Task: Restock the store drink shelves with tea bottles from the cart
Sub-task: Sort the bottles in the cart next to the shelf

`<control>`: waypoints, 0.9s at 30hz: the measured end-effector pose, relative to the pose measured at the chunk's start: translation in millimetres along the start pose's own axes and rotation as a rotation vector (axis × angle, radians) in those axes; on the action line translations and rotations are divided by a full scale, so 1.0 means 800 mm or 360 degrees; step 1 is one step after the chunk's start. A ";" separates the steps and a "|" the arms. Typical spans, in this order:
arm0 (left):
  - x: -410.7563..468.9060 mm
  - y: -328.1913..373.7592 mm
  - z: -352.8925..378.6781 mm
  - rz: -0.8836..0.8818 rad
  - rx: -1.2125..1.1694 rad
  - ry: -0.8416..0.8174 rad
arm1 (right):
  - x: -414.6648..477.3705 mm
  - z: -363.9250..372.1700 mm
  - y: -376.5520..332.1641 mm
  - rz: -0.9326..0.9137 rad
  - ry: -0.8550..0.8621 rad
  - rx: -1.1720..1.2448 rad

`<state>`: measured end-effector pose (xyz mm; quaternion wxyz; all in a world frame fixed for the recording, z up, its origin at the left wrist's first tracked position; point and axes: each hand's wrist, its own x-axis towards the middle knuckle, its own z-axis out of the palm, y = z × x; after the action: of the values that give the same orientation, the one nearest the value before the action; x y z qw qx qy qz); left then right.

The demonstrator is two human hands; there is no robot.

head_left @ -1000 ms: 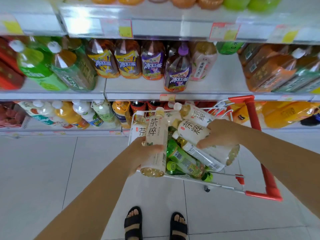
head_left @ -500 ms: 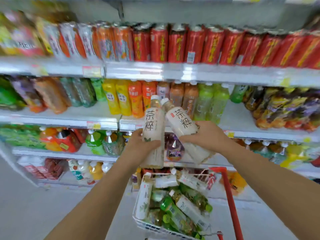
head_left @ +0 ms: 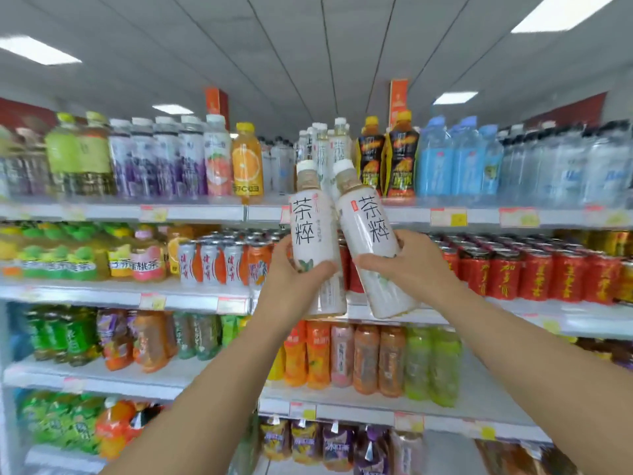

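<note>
Store drink shelves [head_left: 191,213] fully stocked, left hand [head_left: 291,284] gripping left tea bottle [head_left: 308,231] near upright, right hand [head_left: 407,265] gripping right tea bottle [head_left: 371,228] tilted leftward, both bottles side by side before upper shelves

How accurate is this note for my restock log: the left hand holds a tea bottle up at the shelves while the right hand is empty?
One error: the right hand is not empty; it grips a second tea bottle, as the head view shows. The left hand does hold the first tea bottle up at the shelves.
</note>
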<state>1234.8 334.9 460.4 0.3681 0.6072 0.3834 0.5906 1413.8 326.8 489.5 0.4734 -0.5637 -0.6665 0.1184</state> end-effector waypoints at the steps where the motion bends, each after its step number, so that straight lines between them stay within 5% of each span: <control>1: 0.011 0.007 -0.004 0.0044 -0.0003 0.0001 | 0.010 0.000 -0.011 -0.0024 0.0018 0.0044; 16: 0.302 0.040 -0.081 0.0522 -0.0172 -0.0265 | 0.246 0.080 -0.110 -0.0244 0.0558 0.0102; 27: 0.446 -0.008 -0.054 0.0459 -0.0045 -0.0358 | 0.363 0.128 -0.061 -0.0066 0.0763 -0.0092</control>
<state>1194.5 658.9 611.3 0.3287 0.7128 0.2406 0.5709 1328.6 599.9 614.1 0.6042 -0.5751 -0.5495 -0.0476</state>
